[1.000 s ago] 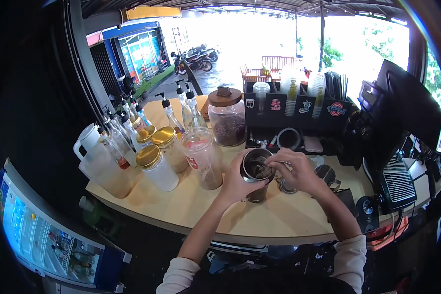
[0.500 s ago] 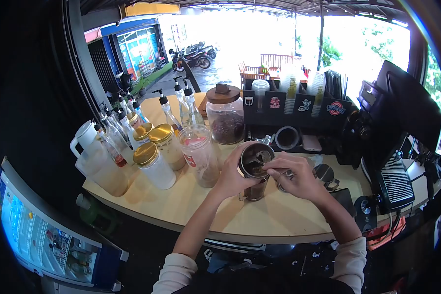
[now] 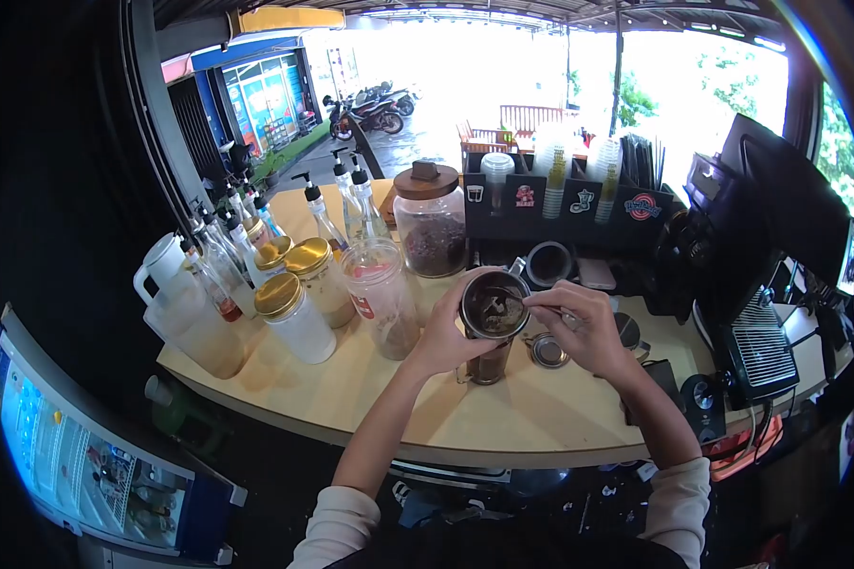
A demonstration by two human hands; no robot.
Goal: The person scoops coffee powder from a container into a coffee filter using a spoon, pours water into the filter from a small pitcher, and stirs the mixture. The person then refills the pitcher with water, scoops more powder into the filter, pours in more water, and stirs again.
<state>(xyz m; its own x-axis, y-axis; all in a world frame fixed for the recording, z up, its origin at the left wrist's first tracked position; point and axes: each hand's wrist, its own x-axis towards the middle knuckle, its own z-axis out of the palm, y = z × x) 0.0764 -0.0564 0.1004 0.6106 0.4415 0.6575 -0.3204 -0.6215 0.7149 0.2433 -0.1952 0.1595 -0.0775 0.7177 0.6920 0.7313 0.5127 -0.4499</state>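
My left hand (image 3: 443, 332) is wrapped round a metal cup (image 3: 482, 327), tilted so that dark liquid with a lighter film shows inside. My right hand (image 3: 588, 327) pinches a thin utensil, apparently a spoon (image 3: 526, 301), whose far end reaches into the cup; its tip is hard to make out. Just below the cup stands a clear glass vessel (image 3: 489, 366) with brown contents, partly hidden by the cup and my left hand. Beside it, under my right hand, lies a small round metal piece (image 3: 547, 351).
Left of my hands stand a tall clear jar (image 3: 381, 299), gold-lidded jars (image 3: 300, 322), a plastic pitcher (image 3: 194, 327) and several pump bottles (image 3: 327, 223). Behind are a wood-lidded jar (image 3: 432, 228) and a black cup holder (image 3: 569, 211). A machine (image 3: 759, 346) is at right.
My right hand has shifted slightly up and right, drawing the utensil toward the cup's right rim. The metal cup has tilted a little, showing more liquid. My view has shifted slightly.
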